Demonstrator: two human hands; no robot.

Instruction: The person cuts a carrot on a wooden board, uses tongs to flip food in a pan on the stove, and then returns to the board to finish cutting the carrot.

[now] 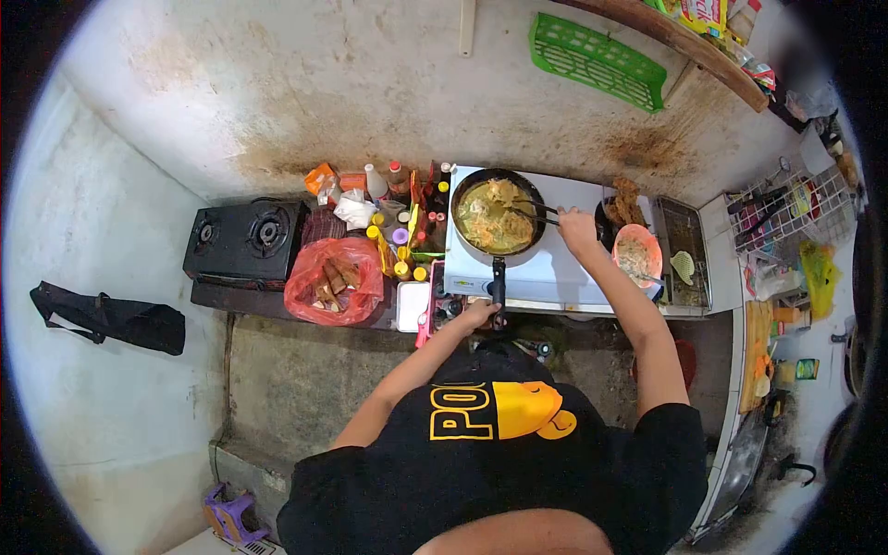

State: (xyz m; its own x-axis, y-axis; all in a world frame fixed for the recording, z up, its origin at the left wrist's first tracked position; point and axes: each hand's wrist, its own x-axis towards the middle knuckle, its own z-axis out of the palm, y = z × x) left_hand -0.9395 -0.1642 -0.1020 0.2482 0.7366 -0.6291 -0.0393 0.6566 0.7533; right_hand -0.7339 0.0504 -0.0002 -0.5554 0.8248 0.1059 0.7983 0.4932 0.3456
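A black frying pan (460,232) sits on the white gas stove (564,273), with battered pieces frying in bubbling yellowish oil (499,242). My left hand (478,315) is closed at the pan's black handle (499,282), its fingers partly hidden behind it. Dark tongs (546,214) are gripped in my right hand (578,229). Their tips reach into the pan by the fried pieces (515,225). Right of that hand stands a pink bowl (659,254) of pale batter mix with a spoon in it. Browned fritters (625,199) lie in a dark pan behind the bowl.
Sauce bottles (398,180) and jars crowd the stove's left side. A red plastic bag (338,296) with brown pieces lies before them, near a black two-burner stove (250,239). At right are a metal tray (684,291) and a wire rack (795,208). A green basket (597,63) hangs above.
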